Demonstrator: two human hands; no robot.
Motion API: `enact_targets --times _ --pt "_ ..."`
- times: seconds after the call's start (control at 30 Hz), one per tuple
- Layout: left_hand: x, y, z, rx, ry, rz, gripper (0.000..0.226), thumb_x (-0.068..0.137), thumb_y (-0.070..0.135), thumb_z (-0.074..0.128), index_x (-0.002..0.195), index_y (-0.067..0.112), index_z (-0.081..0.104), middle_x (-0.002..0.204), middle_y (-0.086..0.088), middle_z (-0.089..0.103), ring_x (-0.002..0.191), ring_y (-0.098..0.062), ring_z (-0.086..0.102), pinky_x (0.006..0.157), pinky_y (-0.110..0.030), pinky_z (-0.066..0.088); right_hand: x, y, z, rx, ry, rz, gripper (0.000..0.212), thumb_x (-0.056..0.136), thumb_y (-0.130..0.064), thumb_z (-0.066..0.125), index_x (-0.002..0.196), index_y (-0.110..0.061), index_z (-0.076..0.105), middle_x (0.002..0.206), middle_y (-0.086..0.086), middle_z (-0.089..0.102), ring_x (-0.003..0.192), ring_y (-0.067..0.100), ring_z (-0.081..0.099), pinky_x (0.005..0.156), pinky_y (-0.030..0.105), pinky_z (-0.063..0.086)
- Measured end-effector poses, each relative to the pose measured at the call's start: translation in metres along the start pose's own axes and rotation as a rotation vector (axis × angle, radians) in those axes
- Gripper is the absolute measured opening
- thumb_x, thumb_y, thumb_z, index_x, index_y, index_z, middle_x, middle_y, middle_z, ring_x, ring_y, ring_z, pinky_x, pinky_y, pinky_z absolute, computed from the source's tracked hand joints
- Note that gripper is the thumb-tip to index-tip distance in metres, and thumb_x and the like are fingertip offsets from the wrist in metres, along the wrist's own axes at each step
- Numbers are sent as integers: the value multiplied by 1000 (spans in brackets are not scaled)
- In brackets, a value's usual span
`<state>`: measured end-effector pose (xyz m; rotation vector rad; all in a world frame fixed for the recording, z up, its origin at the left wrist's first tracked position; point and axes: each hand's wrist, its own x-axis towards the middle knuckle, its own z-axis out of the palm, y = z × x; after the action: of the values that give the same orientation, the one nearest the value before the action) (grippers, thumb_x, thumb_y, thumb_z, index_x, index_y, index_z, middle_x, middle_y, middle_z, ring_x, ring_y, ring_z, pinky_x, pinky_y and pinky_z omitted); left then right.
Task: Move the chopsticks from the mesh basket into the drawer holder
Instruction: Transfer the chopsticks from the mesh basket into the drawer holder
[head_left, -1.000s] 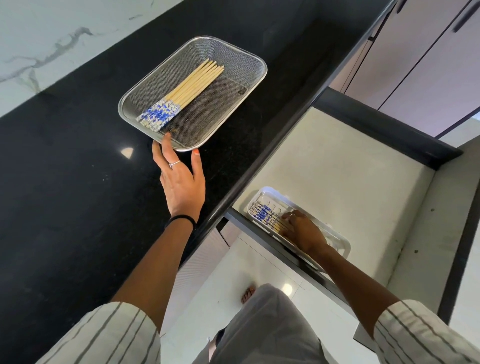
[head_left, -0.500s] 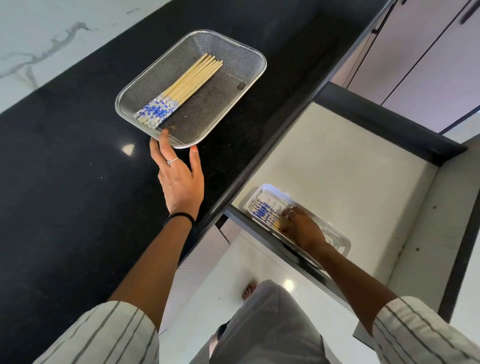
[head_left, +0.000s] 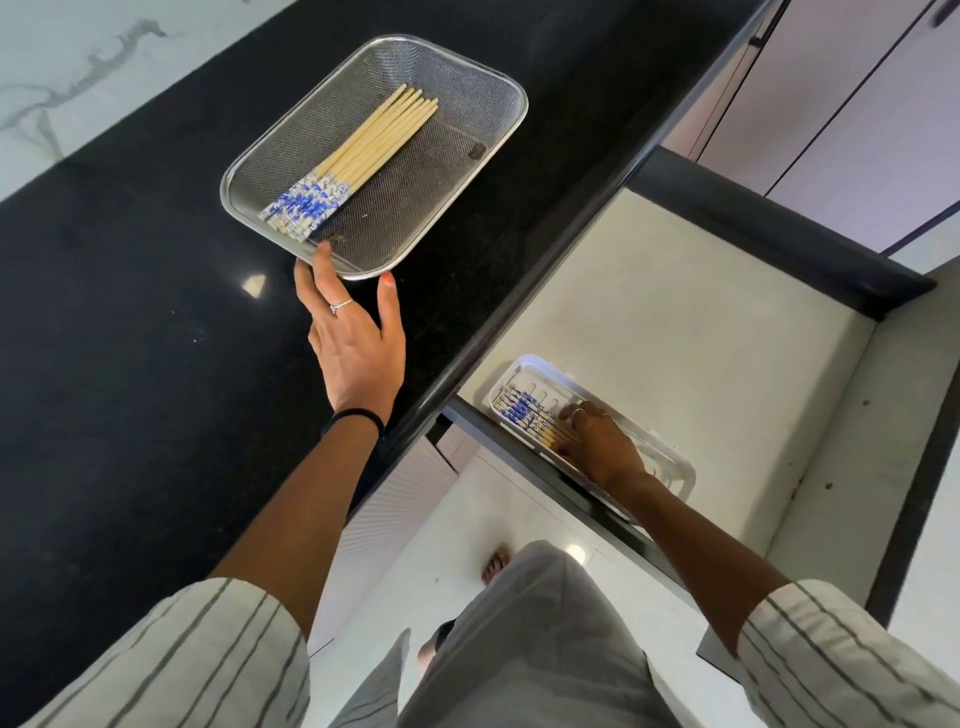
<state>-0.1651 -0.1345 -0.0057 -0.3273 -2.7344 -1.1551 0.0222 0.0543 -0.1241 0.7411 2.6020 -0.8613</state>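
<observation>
A steel mesh basket (head_left: 447, 171) sits on the black counter, holding several wooden chopsticks (head_left: 363, 156) with blue-patterned ends. My left hand (head_left: 353, 343) lies flat on the counter, fingertips touching the basket's near rim, holding nothing. Below, in the open drawer, a pale rectangular holder (head_left: 524, 371) contains several more chopsticks (head_left: 524, 415). My right hand (head_left: 602, 447) rests inside the holder, fingers down on those chopsticks; whether it grips them I cannot tell.
The black counter (head_left: 130, 338) runs left, with a marble wall behind it. The drawer's pale floor (head_left: 675, 322) stretches beyond the holder, bounded by a dark back wall (head_left: 779, 234). Cabinet doors stand at the upper right. My legs and a foot show below.
My left hand has crept slightly toward the basket, fingertips now over its rim. My right hand has shifted a little along the chopsticks in the holder.
</observation>
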Motion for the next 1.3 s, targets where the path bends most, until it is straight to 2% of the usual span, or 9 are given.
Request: enact_targets --times 0.27,0.53,0.67,0.8,0.9,0.97,1.03,1.1,1.3 --pt "0 0 0 5 -1 -13 67 100 50 39 152 17 14 156 -13 16 120 -32 51 107 -56 35 -7 9 1 -56 25 -66 38 93 -18 52 131 -14 53 137 9 52 120 28 55 100 40 48" --pt "0 1 1 15 3 -16 67 100 52 38 152 18 14 156 -13 16 119 -33 52 107 -54 36 -6 15 4 71 33 -17 23 97 -15 44 113 -13 60 115 9 63 109 28 61 97 40 50" --pt "0 2 1 15 6 -25 68 99 53 38 152 17 14 156 -14 17 119 -33 52 107 -54 36 -2 14 7 75 39 13 31 90 -5 48 118 -9 60 120 16 57 109 34 54 94 42 47" --pt "0 2 1 22 4 -25 69 99 53 38 152 16 14 156 -14 17 120 -34 51 107 -54 36 -1 14 8 26 69 -36 24 94 -19 43 109 -18 63 114 9 66 105 29 62 98 46 48" --pt "0 2 1 25 4 -24 69 100 52 39 152 16 14 156 -14 17 120 -34 51 107 -55 36 3 17 11 14 59 -22 24 92 -17 46 109 -18 64 113 10 66 103 28 62 95 44 50" --pt "0 2 1 27 5 -18 69 100 52 39 152 16 14 156 -13 18 120 -32 51 106 -55 36 -1 18 12 -38 78 -83 23 92 -30 47 103 -22 66 104 4 71 97 25 67 96 47 51" --pt "0 2 2 29 12 -16 68 100 52 40 152 16 15 155 -13 19 119 -32 51 105 -55 37 -2 17 11 -79 83 -87 24 93 -29 47 107 -23 65 111 3 70 101 24 66 100 44 49" --pt "0 2 2 31 22 -16 67 100 51 40 152 16 16 155 -13 20 117 -32 52 103 -54 38 -1 13 9 62 79 14 29 94 -17 44 118 -21 60 123 4 63 108 23 61 102 37 46" --pt "0 2 2 30 17 -15 67 99 51 40 152 16 16 155 -13 19 117 -33 52 105 -54 38 -6 6 5 121 87 64 28 96 -14 43 119 -20 59 115 3 61 110 24 60 94 32 48"
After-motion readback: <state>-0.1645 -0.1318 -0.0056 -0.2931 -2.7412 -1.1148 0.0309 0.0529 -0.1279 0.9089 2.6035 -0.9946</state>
